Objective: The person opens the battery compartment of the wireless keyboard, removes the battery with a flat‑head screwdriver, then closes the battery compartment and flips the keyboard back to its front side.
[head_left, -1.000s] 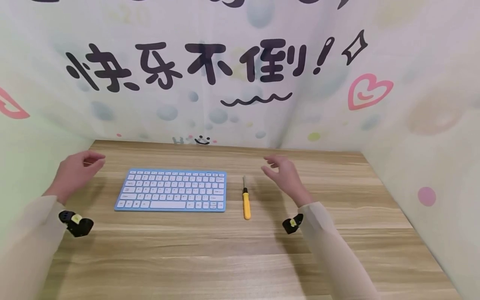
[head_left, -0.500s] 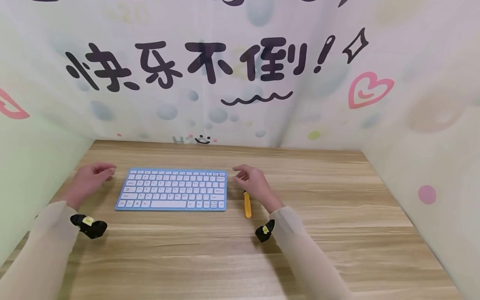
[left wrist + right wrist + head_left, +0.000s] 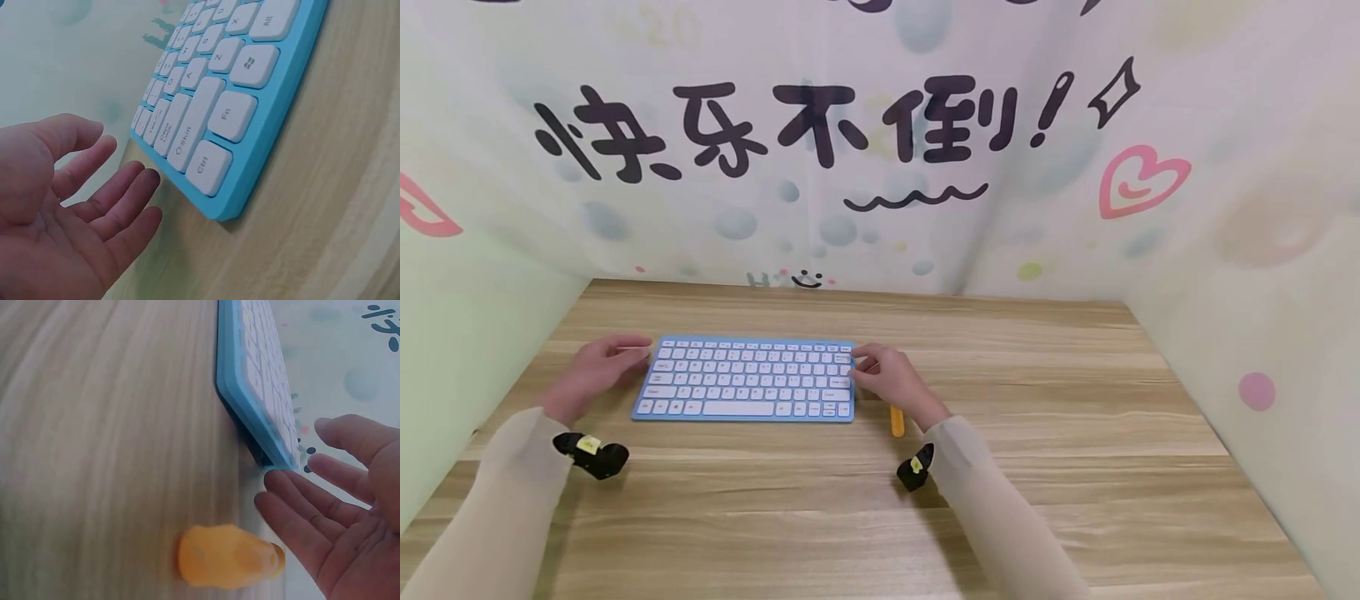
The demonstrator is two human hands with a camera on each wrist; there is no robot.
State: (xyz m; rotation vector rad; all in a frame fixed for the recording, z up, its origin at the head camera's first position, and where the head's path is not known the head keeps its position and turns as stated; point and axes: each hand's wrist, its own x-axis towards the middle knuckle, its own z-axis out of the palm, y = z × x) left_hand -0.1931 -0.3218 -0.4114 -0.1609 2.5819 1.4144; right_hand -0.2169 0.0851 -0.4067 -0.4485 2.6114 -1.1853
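Note:
A light-blue keyboard [image 3: 737, 408] with white keys lies flat on the wooden table. At its left end is my left hand [image 3: 597, 371], fingers loosely bent and holding nothing; in the left wrist view the palm [image 3: 56, 250] faces the keyboard's short edge with a small gap. My right hand [image 3: 891, 379] is at the opposite end, its fingertips right at the keyboard's right edge. Below that hand lies a screwdriver, its yellow handle [image 3: 897, 421] showing in the head view and the blade hidden by the hand. The right wrist view shows the handle [image 3: 219, 556] beneath the fingers.
The wooden table [image 3: 760, 517] runs back to a printed curtain [image 3: 880, 233] with dark lettering. Pale fabric walls stand at the left and right. Each wrist carries a small black camera, one on the left [image 3: 591, 454] and one on the right [image 3: 915, 468].
Both hands have moved inward to the keyboard's two ends. My right hand has come left over the screwdriver, covering its blade. The keyboard and screwdriver lie where they were.

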